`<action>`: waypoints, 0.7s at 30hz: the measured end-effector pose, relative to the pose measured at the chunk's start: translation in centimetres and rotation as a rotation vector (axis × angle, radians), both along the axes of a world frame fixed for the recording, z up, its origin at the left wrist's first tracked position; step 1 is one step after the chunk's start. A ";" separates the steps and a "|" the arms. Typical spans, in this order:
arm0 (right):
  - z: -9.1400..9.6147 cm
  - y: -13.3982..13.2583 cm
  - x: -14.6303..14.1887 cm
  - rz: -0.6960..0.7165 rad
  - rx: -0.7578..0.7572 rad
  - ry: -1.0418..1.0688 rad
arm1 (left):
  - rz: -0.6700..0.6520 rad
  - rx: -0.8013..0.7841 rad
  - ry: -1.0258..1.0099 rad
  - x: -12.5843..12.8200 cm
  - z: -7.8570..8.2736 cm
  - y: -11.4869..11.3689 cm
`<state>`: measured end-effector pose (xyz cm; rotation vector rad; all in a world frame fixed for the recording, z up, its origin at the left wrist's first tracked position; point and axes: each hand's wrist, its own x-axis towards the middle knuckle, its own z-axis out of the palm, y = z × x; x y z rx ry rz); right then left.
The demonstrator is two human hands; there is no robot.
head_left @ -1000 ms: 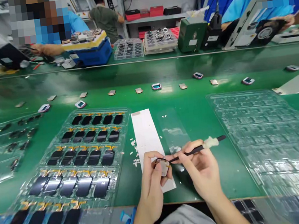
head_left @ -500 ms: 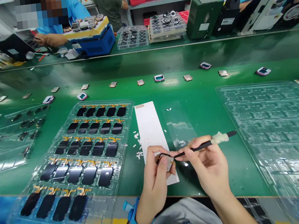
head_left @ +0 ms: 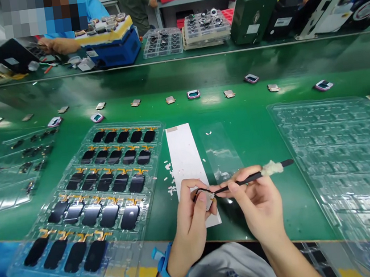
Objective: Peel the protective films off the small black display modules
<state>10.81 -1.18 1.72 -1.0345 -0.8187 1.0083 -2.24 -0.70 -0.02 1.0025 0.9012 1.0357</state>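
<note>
My left hand (head_left: 192, 218) pinches a small silver-backed display module (head_left: 209, 202) with a dark edge, partly covered by the fingers and thumb. In my right hand (head_left: 258, 201) is a pair of black tweezers (head_left: 251, 179) with a pale wrapping near its back end. The tweezers' tip touches or nearly touches the module; which of the two I cannot tell. Beneath both hands lies a white strip (head_left: 186, 156), with small white bits (head_left: 170, 178) scattered along its left side. A clear plastic sheet (head_left: 222, 149) lies to the right of the strip.
At left, a clear tray (head_left: 124, 249) carries rows of black screens with orange flex cables. Another clear tray (head_left: 334, 147) lies at right. Small silver parts (head_left: 170, 100) and pink-rimmed cases (head_left: 193, 94) line the green belt. Across it, a co-worker's hand (head_left: 59, 45) is beside a blue box (head_left: 113, 48).
Parts on the belt have slid slightly left, and the whole view has shifted a little. Both hands keep nearly the same pose around the module and tweezers.
</note>
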 end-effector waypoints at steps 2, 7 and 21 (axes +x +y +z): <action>0.0 0.0 0.0 0.004 0.003 -0.001 | 0.003 -0.003 0.007 0.0 0.0 0.0; -0.1 0.0 0.0 -0.002 0.011 0.010 | 0.006 -0.015 0.022 0.0 0.1 0.0; -0.3 -0.5 0.3 0.003 0.014 0.050 | 0.085 0.118 0.091 0.0 -0.1 0.0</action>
